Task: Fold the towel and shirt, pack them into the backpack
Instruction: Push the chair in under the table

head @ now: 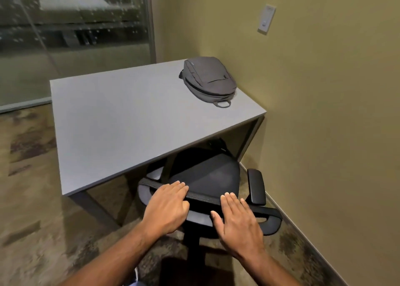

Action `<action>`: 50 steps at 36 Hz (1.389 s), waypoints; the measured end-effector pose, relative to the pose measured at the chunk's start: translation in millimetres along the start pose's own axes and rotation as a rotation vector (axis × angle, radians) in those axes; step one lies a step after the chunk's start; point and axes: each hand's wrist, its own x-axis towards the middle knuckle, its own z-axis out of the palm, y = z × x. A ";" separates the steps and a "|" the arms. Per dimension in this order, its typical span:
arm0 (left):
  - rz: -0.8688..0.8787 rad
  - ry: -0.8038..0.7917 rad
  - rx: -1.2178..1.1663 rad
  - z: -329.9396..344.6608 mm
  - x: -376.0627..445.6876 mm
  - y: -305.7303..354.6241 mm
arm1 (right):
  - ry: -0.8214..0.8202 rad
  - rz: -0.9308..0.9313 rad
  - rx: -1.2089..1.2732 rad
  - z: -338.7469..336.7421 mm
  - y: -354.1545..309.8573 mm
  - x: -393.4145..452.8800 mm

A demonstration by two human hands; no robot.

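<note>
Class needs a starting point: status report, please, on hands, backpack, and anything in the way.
Both hands, left and right, flat on chair back. Backpack on table, far right corner. No towel or shirt in view. Chair blocks table.

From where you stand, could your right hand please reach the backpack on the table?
Probably not yet: the right hand rests on the chair's backrest, and the chair stands between you and the backpack at the table's far corner.
</note>
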 end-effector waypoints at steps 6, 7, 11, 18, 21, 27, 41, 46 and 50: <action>-0.097 0.030 0.043 6.9 -8.2 -2.3 | -0.011 -0.136 0.036 1.6 11.5 26.0; -0.112 0.049 0.038 8.1 -9.7 -2.8 | -0.018 -0.156 0.044 3.0 12.7 30.4; -0.171 0.122 0.024 8.0 -12.6 -4.6 | -0.053 -0.229 0.065 6.3 15.5 50.3; -0.281 0.164 0.027 2.9 -6.8 -2.2 | -0.098 -0.334 0.089 8.7 17.9 89.8; -0.313 0.171 0.031 -0.5 0.4 -5.7 | -0.088 -0.370 0.091 12.1 16.2 106.9; -0.422 0.181 -0.006 -10.9 12.4 -21.4 | -0.155 -0.443 0.096 13.2 2.6 142.6; -0.519 0.173 0.001 -13.1 39.6 -60.1 | -0.331 -0.498 0.092 14.6 -24.1 204.8; -0.543 0.204 -0.008 -17.8 47.0 -65.0 | -0.364 -0.506 0.066 14.7 -28.6 220.5; -0.548 0.210 0.002 -16.5 54.5 -71.1 | -0.376 -0.512 0.066 15.3 -29.7 230.7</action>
